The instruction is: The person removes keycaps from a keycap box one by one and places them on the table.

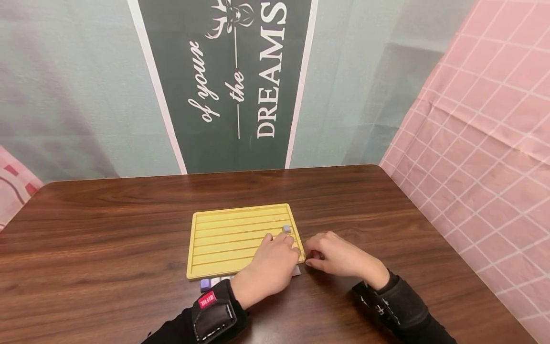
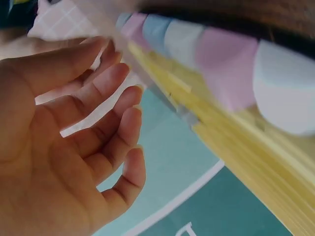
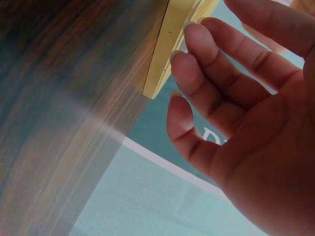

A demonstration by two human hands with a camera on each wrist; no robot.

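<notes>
A yellow ridged tray (image 1: 223, 234) lies on the table. Above its right part is my left hand (image 1: 272, 267), its fingers bent loosely; the left wrist view shows nothing held in the palm. Just beyond those fingertips a small grey keycap (image 1: 286, 229) sits on the tray. Beside the tray's right front corner, my right hand (image 1: 339, 255) has loosely curved fingers with no object seen in them. A row of pastel keycaps, among them a purple keycap (image 1: 205, 285) and a pink keycap (image 2: 226, 64), runs along the tray's front edge, partly hidden by my left hand and wrist.
The brown wooden table (image 1: 107, 239) extends around the tray. Behind it hangs a grey-green cloth (image 1: 343, 95) with white lettering on a dark panel. A pink checked cloth (image 1: 494, 119) hangs along the right side.
</notes>
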